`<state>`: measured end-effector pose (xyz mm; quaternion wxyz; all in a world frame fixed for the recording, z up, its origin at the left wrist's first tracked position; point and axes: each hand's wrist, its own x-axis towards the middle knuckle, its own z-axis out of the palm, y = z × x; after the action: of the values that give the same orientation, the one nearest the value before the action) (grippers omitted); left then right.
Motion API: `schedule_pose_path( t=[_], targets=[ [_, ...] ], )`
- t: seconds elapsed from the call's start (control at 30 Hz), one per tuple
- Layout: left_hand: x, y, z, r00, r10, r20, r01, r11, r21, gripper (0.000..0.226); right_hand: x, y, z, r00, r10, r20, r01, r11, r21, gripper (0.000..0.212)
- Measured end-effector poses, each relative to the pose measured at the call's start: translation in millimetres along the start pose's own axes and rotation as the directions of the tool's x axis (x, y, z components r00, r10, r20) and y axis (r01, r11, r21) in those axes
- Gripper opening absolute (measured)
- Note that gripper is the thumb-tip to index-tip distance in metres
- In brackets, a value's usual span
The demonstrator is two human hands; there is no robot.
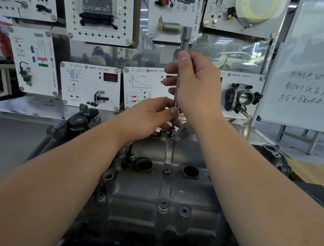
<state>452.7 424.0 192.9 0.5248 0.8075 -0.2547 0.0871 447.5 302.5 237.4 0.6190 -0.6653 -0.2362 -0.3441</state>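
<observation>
Socket extension [185,36] on far-edge valve cover [145,204] bolt [172,133].
Right hand [195,86] wraps upper shaft, left hand [149,115] pinches low; stiff, probably slick steel, best held mid-shaft.

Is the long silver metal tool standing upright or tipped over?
Upright: the long silver metal tool stands nearly vertical, tip down on the grey engine cover.

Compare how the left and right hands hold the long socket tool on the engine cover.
The right hand grips the socket tool high on its shaft, fingers wrapped round it and thumb pointing up; the left hand pinches it low, just above the bolt, between thumb and fingertips. The right hand stands well above the engine cover; the left hand sits close over it. Both hold the same upright tool.
</observation>
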Motion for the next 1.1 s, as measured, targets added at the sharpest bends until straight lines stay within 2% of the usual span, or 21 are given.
schedule_pose_path(
  t=[0.13,0.4,0.57,0.67,0.9,0.97,1.03,1.1],
  targets=[
    [2.2,-2.5,-0.6,1.0,-0.006,-0.017,0.007,0.998,0.06,0.017,-2.8,-1.5,-1.5,1.0,-0.007,0.019,0.006,0.999,0.048,0.004],
    [0.6,-1.3,0.6,1.0,0.022,0.0,-0.022,1.0,-0.012,0.016,-1.8,-3.0,-0.7,1.0,-0.006,0.006,0.006,1.0,-0.018,0.021],
    [1.5,-2.8,-0.5,1.0,0.007,-0.013,-0.006,1.0,0.031,0.013,-3.3,-2.3,-1.0,1.0,0.0,0.024,-0.001,1.0,0.028,0.007],
    [2.8,-3.8,-1.1,1.0,-0.006,-0.023,0.007,0.999,0.044,0.019,-4.0,-1.6,-1.5,1.0,-0.022,0.014,0.022,1.0,0.014,0.011],
    [0.6,-1.8,-0.5,1.0,0.011,0.001,-0.011,1.0,-0.001,0.015,-1.7,-1.5,0.5,1.0,-0.007,0.015,0.008,1.0,-0.018,0.021],
    [0.5,-1.2,-0.4,1.0,0.019,-0.005,-0.019,1.0,-0.003,0.013,-1.8,-1.3,0.3,1.0,-0.001,0.016,0.001,1.0,-0.004,0.019],
    [0.9,-1.2,-0.5,1.0,0.017,-0.013,-0.017,1.0,-0.001,0.009,-3.1,-1.7,-0.5,1.0,0.001,0.028,-0.001,1.0,0.021,0.007],
    [1.4,-1.4,-0.2,1.0,0.007,-0.021,-0.006,1.0,0.021,0.02,-3.6,-1.2,-0.8,0.999,-0.008,0.031,0.007,0.999,0.032,0.009]
  ],
)
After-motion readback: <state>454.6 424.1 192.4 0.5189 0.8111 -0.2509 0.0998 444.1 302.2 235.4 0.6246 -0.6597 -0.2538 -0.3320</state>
